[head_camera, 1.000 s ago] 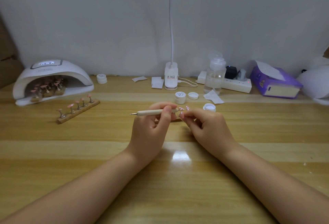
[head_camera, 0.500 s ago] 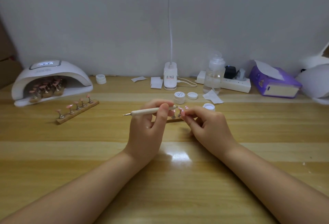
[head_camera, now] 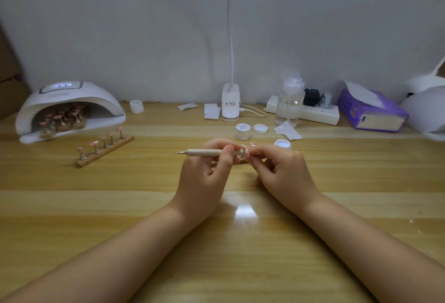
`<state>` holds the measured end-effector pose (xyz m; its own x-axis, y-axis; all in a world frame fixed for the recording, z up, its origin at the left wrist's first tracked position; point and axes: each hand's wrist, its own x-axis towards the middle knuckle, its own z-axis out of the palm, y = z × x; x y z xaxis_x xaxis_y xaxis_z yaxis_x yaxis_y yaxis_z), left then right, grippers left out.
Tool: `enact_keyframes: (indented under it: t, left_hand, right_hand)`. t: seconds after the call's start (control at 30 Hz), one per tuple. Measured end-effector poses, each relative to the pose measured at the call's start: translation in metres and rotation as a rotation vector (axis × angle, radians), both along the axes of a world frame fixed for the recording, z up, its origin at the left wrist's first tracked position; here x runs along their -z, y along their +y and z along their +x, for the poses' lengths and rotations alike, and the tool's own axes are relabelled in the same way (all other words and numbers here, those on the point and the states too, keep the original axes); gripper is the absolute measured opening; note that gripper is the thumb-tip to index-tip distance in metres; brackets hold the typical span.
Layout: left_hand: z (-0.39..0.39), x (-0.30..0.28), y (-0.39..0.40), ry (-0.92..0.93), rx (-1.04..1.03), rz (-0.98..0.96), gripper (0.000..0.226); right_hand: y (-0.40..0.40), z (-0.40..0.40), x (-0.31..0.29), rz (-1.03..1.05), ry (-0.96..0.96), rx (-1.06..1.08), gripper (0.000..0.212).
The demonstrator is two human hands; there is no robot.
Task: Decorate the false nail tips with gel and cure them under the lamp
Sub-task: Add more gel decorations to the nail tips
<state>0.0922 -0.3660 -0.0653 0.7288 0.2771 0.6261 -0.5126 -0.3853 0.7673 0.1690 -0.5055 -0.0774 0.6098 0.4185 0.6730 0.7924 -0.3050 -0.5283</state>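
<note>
My left hand [head_camera: 204, 175] grips a wooden dotting pen [head_camera: 207, 152] held level, its metal tip pointing left. My right hand [head_camera: 284, 172] pinches a nail tip stand [head_camera: 246, 152] at the pen's right end; small pink-and-white nail tips show above my fingers. The wooden strip under them is mostly hidden by both hands. An open white gel jar [head_camera: 282, 144] sits just behind my right hand. At the far left stands the white curing lamp [head_camera: 67, 107], with several pink tips on stands inside.
A wooden strip [head_camera: 104, 150] with several pink nail tips lies in front of the lamp. A closed gel jar [head_camera: 242, 131], a loose lid [head_camera: 260, 129], wipes, a pump bottle [head_camera: 290, 100], a clip lamp base [head_camera: 230, 102], a power strip and a purple tissue box [head_camera: 372, 109] line the back.
The pen has shifted slightly left and then back right in my left hand. My right hand stays pinched at the nail tips beside the pen's end.
</note>
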Motion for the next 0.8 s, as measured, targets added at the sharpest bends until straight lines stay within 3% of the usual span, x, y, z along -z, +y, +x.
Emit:
enact_keyframes:
  t: [0.8]
  left_hand:
    - [0.0025,0.0025,0.0009,0.01,-0.017,0.016,0.019]
  right_hand:
    - [0.0001,0.0,0.0004,0.006,0.003,0.004,0.005]
